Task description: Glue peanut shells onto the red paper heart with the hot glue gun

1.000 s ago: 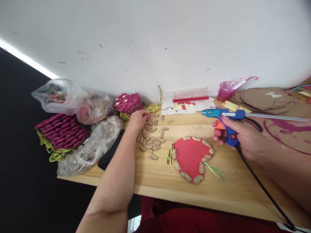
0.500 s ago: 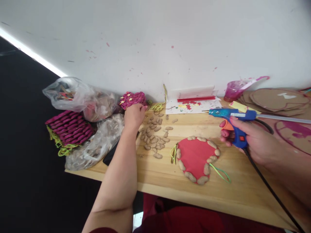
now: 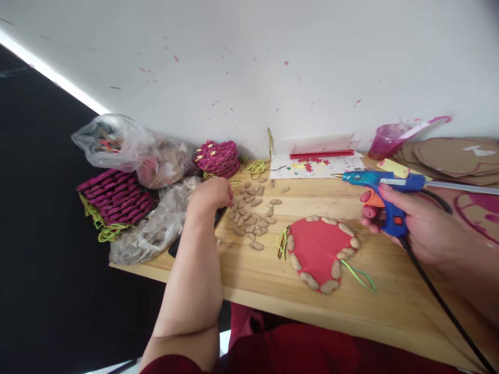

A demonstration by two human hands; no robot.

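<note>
Where the pale, grained wooden table [image 3: 257, 283] lies between both arms, a flat red heart-shaped panel [image 3: 316, 249] rests, ridged tan peanut shells lining most of its edge. Yellow-green cord sticks out at its left, and a bright green cord loop [image 3: 360, 275] at its lower right. Just left lie loose, rough unshelled peanuts [image 3: 250, 221]. Beside them the left hand [image 3: 212, 192] is curled, fingertips partly hidden; whether it holds anything cannot be told. To the panel's right, the right hand [image 3: 419, 226] grips a glossy blue plastic glue gun [image 3: 372, 178] with an orange trigger; its white label [image 3: 392, 182] is too small to read. Farther out are star-dotted white paper [image 3: 280, 170], a thick purple braided bundle [image 3: 220, 162] and crinkled clear plastic bags [image 3: 150, 236].
</note>
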